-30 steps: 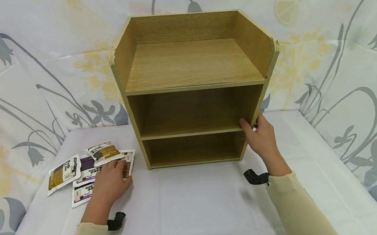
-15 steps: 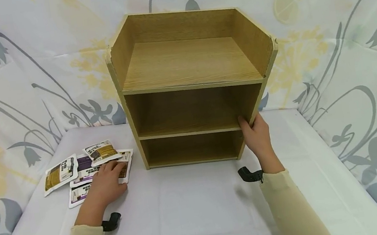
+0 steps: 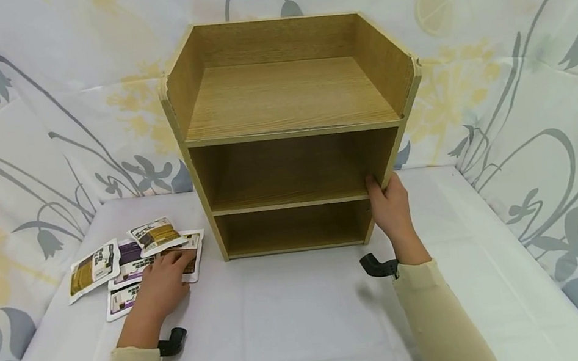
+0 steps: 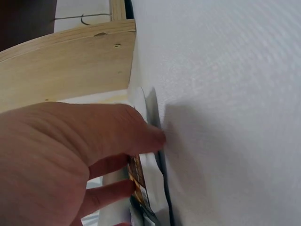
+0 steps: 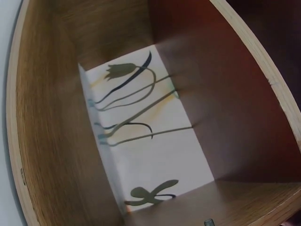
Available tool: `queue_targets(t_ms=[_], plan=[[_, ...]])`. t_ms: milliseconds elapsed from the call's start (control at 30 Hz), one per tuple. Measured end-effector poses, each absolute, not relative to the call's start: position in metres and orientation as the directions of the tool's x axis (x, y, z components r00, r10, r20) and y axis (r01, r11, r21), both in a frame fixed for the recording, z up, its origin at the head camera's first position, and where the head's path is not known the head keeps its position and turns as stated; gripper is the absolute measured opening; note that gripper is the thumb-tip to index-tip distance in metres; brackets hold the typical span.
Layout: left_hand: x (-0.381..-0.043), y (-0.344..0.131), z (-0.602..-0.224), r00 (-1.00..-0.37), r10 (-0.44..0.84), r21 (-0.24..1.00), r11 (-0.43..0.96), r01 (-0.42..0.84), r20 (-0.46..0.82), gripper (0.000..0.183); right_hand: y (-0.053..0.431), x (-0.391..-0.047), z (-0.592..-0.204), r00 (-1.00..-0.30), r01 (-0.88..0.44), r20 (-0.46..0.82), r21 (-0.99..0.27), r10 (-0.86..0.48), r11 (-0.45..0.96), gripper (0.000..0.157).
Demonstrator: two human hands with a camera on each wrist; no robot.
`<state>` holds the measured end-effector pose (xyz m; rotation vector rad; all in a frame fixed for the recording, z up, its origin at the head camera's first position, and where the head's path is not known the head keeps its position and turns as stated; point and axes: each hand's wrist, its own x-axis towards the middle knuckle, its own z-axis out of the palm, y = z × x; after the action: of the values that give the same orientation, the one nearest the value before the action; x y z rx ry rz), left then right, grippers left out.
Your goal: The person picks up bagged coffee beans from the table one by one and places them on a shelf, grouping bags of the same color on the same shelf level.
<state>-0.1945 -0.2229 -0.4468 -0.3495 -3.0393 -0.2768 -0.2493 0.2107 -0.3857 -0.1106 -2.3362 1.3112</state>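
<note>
A light wooden shelf (image 3: 290, 134) with three levels stands upright at the back. My right hand (image 3: 394, 209) grips its right side panel, thumb inside the middle compartment and fingers out of sight behind the panel. To the left of the shelf lie several flat food packets. My left hand (image 3: 162, 288) is over the group, holding the edge of a brown-printed packet (image 3: 195, 244). In the left wrist view the thumb lies at that packet's (image 4: 138, 181) edge, with other fingers touching its printed face. A smaller gold packet (image 3: 157, 235) lies just beyond the fingertips.
A gold packet (image 3: 93, 271), a purple packet (image 3: 130, 255) and another purple-printed one (image 3: 121, 299) lie beside the left hand, partly overlapping. White cloth (image 3: 298, 321) covers the table. Flower-patterned cloth (image 3: 498, 52) hangs behind and at both sides.
The left thumb has drawn in closer to the fingers at the packet. The right hand keeps its hold on the shelf. The head view has shifted slightly; shelf and packets otherwise look unchanged.
</note>
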Motion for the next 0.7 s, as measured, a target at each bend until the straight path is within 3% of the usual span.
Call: queue_targets(t_ms=[500, 700], plan=[[-0.1938, -0.2195, -0.4438, -0.935, 0.259, 0.122, 0.948, 0.294, 0.243, 0.041, 0.2075, -0.2462, -0.3865, -0.9, -0.147, 0.33, -0.845, 0.285, 0.514, 0.052], [-0.1953, -0.2171, -0.4401, -0.9, 0.247, 0.179, 0.928, 0.327, 0.36, 0.042, 0.2059, -0.2461, -0.387, -0.896, -0.17, 0.346, -0.846, 0.278, 0.506, 0.051]])
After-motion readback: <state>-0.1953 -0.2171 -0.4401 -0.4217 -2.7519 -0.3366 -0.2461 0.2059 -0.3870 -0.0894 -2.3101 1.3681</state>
